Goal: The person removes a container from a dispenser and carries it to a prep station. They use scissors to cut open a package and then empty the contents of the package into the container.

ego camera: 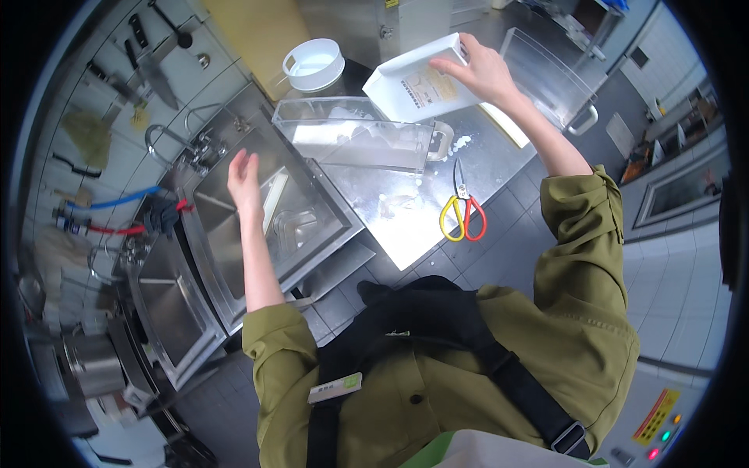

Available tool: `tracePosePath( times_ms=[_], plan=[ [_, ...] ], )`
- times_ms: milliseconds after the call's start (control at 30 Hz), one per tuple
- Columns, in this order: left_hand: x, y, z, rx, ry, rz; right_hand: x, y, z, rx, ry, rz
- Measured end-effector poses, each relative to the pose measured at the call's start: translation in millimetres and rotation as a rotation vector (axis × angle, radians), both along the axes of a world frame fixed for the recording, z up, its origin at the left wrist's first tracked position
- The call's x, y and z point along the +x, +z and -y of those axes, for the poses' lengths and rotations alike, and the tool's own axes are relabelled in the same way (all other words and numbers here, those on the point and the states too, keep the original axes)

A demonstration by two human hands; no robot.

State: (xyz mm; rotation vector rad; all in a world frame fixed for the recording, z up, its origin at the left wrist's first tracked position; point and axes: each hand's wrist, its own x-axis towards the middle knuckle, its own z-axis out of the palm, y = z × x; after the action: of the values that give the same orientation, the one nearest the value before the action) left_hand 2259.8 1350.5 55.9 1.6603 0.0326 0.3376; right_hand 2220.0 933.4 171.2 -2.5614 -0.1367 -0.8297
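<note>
My right hand [478, 71] grips a white carton [418, 88] by its upper right end. The carton bears printing and is tilted, its lower left end over a long clear plastic container [363, 146] with a side handle. White contents show through the container's wall. Over the sink basin [219, 225], my left hand [243, 178] is raised with nothing in it, thumb and fingers slightly apart. Scissors [461, 196] with one yellow and one red handle lie at the steel counter's [357, 181] front edge, handles overhanging. White splashes dot the metal beside the container.
A white round strainer-like tub [314, 63] stands behind the container. Another clear container [550, 82] with a handle sits at the back right. In the sink lie a white strip-like piece [274, 199] and a clear lid-like item [295, 228]. Knives [155, 73] hang on the left wall.
</note>
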Motion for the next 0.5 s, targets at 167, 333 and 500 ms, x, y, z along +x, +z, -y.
tracePosePath(
  times_ms=[167,333,500],
  plan=[
    [-93,-31,-42,-0.01,0.281,-0.083,5,0,8,0.021,0.069,0.038],
    [-187,-51,-65,-0.004,0.401,-0.231,13,13,-8,-0.103,0.093,-0.081],
    [-237,-62,-80,0.07,0.446,-0.349,18,23,-11,-0.164,0.073,-0.129]
  ],
)
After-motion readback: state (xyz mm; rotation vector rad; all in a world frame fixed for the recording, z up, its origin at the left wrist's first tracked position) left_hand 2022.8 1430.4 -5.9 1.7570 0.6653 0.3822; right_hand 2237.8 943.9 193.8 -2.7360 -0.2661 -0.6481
